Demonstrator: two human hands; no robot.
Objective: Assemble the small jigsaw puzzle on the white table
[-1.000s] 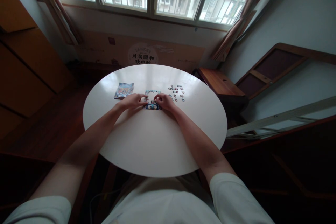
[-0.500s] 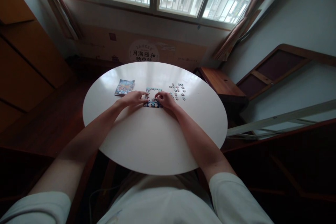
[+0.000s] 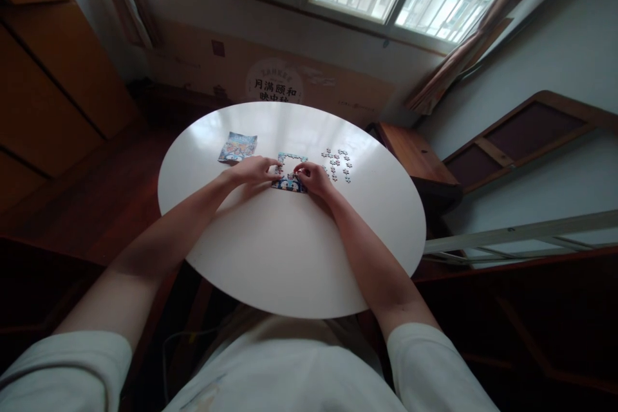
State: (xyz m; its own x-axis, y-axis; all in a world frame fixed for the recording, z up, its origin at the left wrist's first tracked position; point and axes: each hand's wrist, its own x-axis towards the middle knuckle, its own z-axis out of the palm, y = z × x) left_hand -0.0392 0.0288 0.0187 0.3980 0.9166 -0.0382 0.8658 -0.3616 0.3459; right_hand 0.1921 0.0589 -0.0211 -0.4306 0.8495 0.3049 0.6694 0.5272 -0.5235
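Note:
A small, partly built jigsaw puzzle (image 3: 291,170) lies on the round white table (image 3: 290,251), its blue border framing a bare middle. My left hand (image 3: 253,169) rests at the puzzle's left edge with fingertips curled onto it. At the right edge, my right hand (image 3: 313,177) has its fingers pinched together on the puzzle; what they hold is too small to make out. Several loose puzzle pieces (image 3: 338,163) are spread just right of my right hand.
A small printed picture card (image 3: 237,147) lies left of the puzzle. A brown side table (image 3: 410,154) stands off the table's right edge. A cardboard box with printed characters (image 3: 273,87) leans under the window, and wooden cabinets (image 3: 43,90) fill the left.
The camera has tipped down and shifted, so the table sits higher in view. Both hands stay at the puzzle's edges, fingers shifting slightly.

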